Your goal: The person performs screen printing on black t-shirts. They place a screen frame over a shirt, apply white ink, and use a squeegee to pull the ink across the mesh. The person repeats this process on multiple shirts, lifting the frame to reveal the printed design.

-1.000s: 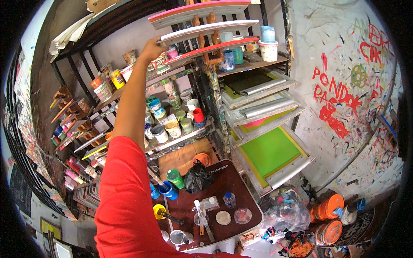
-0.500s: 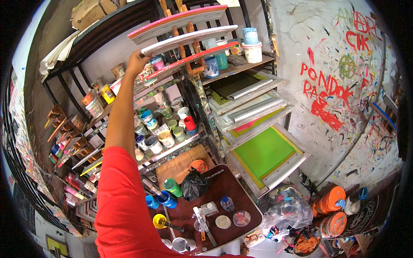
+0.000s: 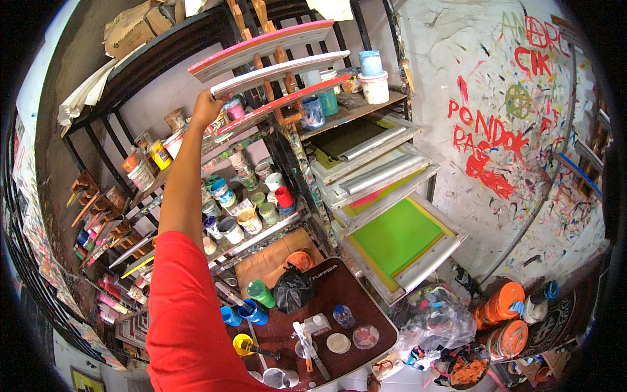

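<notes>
Left hand (image 3: 208, 108) pinches the left end of the white-edged frame (image 3: 281, 73); right hand out of view, state can't be told.
Frame sits between pink-edged (image 3: 294, 38) and red-edged (image 3: 287, 102) frames: keep your grip firm, frame level, edges clear.

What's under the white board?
Below the white board, held by the left hand, wooden pegs and a red board show. Whatever the board directly covers can't be seen.

Light falls bright on the wall (image 3: 434, 62) and red sleeve (image 3: 183, 313) here, dimmer back among the shelves (image 3: 346, 116). Metal bars (image 3: 382, 178) gleam (the clear bag (image 3: 437, 320) glints too), and straight edges bow toward the black, rounded rim.
</notes>
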The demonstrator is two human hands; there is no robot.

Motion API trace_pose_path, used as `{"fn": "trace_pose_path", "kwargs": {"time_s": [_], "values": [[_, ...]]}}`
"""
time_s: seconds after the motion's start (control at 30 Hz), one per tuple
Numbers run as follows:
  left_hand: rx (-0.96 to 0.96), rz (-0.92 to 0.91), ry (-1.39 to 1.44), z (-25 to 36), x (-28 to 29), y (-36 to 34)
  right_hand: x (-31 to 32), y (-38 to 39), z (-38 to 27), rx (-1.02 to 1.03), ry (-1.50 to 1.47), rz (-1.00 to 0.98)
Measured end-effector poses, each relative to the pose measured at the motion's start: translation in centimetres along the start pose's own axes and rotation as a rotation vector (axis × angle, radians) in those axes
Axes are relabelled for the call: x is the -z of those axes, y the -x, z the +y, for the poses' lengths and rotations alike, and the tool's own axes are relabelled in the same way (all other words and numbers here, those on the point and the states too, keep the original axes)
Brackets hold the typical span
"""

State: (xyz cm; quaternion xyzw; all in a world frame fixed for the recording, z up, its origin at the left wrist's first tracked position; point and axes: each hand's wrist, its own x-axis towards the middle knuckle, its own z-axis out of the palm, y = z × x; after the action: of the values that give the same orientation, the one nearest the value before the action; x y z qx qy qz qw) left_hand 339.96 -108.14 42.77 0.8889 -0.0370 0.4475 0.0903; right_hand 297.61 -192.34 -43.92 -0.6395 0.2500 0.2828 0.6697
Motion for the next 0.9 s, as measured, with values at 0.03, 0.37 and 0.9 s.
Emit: {"fn": "trace_pose_path", "kwargs": {"time_s": [0.03,0.37,0.9], "values": [[0.001,-0.005,-0.016,0.4,0.0,0.0,0.0,0.1,-0.1,-0.019,0.060,0.034],[-0.016,0.013,-0.066,2.2,2.0,-0.2,1.8,-5.6,5.2,-0.076,-0.290,-0.061],[-0.117,0.178,0.019,11.3,6.7,6.6,1.3,-9.8,-11.9,0.416,0.496,0.241]]}}
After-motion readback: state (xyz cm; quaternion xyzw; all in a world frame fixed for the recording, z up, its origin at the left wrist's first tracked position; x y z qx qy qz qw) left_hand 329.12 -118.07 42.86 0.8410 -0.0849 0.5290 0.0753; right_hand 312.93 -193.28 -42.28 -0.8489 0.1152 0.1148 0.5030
